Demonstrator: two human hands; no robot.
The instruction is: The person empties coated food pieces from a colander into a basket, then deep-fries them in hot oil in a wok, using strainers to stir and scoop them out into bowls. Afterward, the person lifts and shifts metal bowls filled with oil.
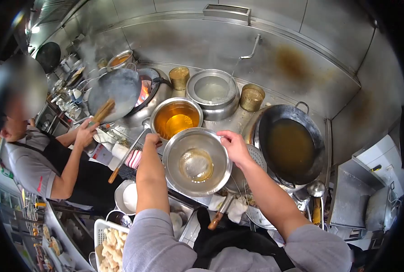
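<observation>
A steel bowl (173,174) with a little liquid at its bottom is tilted toward the camera. My right hand (235,146) grips its upper right rim, fingers closed on it. My left hand (152,139) is near the bowl's upper left side, its fingers mostly hidden behind the wrist and bowl, so its hold cannot be made out. Right behind the bowl stands a steel pot of orange oil (177,117). To the right, a large black wok (290,145) holds brownish liquid.
A co-worker (52,158) at left holds a brush over a steaming wok (113,93) near flames. A tap (252,50) runs into a water pot (212,90), between two tins (179,78). Ladles (315,190) lie at right, a basket of pale food (113,247) at lower left.
</observation>
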